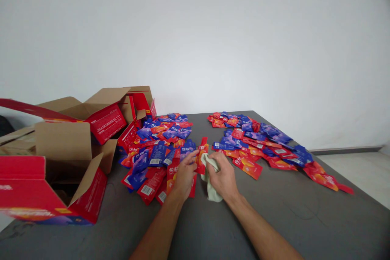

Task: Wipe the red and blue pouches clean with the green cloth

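Note:
Near the middle of the grey table, my left hand (pixel 186 174) pinches the left edge of a red packet (pixel 202 152) that stands roughly upright. My right hand (pixel 223 174) is closed on a pale green cloth (pixel 213 191), which touches the packet's right side and hangs down below the fingers. Beside and behind my left hand lies a heap of red and blue packets (pixel 157 155). Another spread of red and blue packets (pixel 250 152) lies to the right, beyond my right hand.
An open red carton (pixel 97 195) with brown flaps stands at the front left. More open cartons (pixel 108 124) are behind it, beside the left heap. The grey table (pixel 210 231) narrows toward a white wall (pixel 195 40). Packets reach the table's right edge.

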Demonstrator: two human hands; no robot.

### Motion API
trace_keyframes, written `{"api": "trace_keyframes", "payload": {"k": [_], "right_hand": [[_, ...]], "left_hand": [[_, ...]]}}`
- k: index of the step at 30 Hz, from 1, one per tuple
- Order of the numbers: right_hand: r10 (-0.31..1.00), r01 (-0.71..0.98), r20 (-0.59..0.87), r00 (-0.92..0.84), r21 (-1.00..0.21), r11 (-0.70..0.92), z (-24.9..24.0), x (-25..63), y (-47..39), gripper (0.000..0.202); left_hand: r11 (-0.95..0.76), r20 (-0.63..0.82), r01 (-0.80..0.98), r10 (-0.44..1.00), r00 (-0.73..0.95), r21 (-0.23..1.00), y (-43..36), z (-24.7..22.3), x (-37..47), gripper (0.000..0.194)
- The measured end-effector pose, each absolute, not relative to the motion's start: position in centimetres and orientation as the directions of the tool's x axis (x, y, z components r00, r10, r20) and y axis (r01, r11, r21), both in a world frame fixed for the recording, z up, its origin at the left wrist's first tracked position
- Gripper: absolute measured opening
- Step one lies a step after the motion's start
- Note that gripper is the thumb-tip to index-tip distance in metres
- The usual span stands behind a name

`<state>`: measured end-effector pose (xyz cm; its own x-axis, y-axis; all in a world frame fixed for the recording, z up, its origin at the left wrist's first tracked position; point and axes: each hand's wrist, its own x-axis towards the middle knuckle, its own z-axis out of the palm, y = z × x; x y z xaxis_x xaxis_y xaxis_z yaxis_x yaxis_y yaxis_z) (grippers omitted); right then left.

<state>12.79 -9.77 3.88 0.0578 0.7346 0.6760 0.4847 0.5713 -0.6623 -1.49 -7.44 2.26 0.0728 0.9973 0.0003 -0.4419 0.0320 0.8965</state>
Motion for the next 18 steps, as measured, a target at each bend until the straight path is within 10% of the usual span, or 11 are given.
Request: {"api": "trace_keyframes", "payload": {"k": [6, 18], "right_hand": [[0.712, 0.441, 0.699, -0.068, -0.619, 0.649, 3.8, 12.3, -10.0, 0.019], [0.763, 0.610, 0.639, -0.096, -0.569, 0.552, 3.5, 13.1, -9.4, 0.027]], "left_hand": [[0.082, 0.048, -0.587, 0.978, 0.203, 0.805, -7.9, 2.4, -0.1, 0.031], [0.167, 0.005, -0.700, 0.971, 0.237, 0.694, -8.3, 3.6, -0.4, 0.030]]}}
